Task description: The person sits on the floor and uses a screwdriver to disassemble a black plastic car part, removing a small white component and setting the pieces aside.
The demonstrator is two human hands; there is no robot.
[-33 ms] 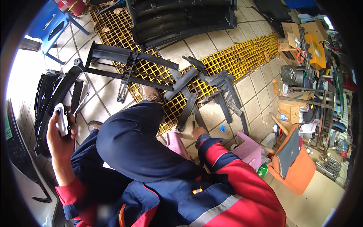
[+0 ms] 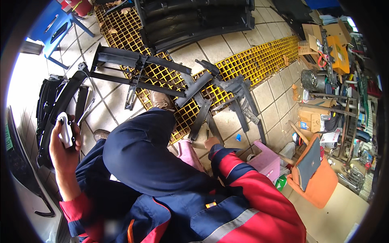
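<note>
My left hand (image 2: pixel 65 152), at the left, is wrapped round a small white part with black ends and a hole near its top (image 2: pixel 65 129). It is held up in front of black curved plastic trim (image 2: pixel 60 107). Low at the middle, my right hand (image 2: pixel 211 142) is closed, its fingers mostly turned away. A thin dark piece (image 2: pixel 208 132) shows just beyond it; I cannot tell whether the hand holds it. Past that hand lies a black plastic frame (image 2: pixel 200 117) in angled pieces, and a small blue piece (image 2: pixel 238 137) is on the tiles to its right.
Another black frame (image 2: pixel 117 56) lies across a yellow floor grating (image 2: pixel 259 60). A large black panel (image 2: pixel 196 20) is at the far side. A pink stool (image 2: pixel 265 160) and an orange chair (image 2: pixel 324 182) stand right, beside cluttered shelving. A vehicle (image 2: pixel 28 186) is at lower left.
My left hand has tipped slightly, and the white part with it. My right hand looks unmoved.
</note>
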